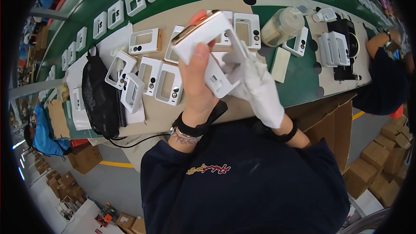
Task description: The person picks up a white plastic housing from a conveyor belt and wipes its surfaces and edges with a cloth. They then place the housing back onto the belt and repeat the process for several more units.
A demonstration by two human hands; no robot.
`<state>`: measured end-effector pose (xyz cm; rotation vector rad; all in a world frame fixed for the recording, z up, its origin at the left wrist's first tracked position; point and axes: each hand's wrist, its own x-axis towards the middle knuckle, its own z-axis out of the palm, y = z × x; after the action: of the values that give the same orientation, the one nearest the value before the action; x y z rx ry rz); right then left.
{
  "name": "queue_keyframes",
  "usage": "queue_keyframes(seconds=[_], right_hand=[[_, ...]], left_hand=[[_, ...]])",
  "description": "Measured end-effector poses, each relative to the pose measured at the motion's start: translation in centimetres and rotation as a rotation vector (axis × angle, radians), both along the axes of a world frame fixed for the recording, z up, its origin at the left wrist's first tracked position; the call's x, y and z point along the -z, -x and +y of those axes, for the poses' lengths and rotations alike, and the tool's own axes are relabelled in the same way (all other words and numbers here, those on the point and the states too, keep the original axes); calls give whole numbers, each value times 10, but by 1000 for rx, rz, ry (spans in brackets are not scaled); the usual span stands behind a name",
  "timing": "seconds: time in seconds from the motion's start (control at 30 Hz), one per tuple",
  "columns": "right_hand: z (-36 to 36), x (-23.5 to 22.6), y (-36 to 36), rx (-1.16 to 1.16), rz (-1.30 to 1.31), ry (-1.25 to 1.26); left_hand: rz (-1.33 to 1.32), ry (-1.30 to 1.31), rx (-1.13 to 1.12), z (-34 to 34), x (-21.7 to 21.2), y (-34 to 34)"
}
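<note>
I note bare left hand (198,78) and gloved right hand (260,87) both clamped on one white frame (212,69); fingers slipping could drop it onto the counter (297,91).

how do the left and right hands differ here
The left hand is bare, while the right hand wears a white glove. The left hand has a beaded bracelet at its wrist; the right hand shows none. Both wear a black wristband and touch the same white frame.
</note>
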<state>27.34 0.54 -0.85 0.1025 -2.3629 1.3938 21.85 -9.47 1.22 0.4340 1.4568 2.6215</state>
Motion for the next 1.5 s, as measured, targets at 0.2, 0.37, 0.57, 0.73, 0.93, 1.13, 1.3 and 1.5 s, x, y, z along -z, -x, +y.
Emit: queue_keyframes(seconds=[0.2, 0.37, 0.57, 0.73, 0.93, 1.13, 1.3, 1.5], right_hand=[[26, -26, 9, 54, -58, 215], [41, -26, 33, -264, 273, -255], [54, -57, 18, 32, 34, -146], [63, -54, 11, -213, 74, -298], [95, -20, -19, 49, -79, -148], [89, -26, -34, 18, -99, -11], [69, -42, -39, 384, 114, 491], [32, -115, 25, 3, 328, -582]], left_hand=[[-393, -75, 152, 14, -10, 26], [-52, 510, 334, 19, -28, 50], [-297, 275, 58, 89, 41, 165], [-53, 801, -295, 140, 82, 242], [551, 1689, -635, 57, 49, 277], [901, 1891, -890, -1, 94, 300], [568, 1005, -247, 14, -4, 194], [920, 547, -226, 27, -40, 32]])
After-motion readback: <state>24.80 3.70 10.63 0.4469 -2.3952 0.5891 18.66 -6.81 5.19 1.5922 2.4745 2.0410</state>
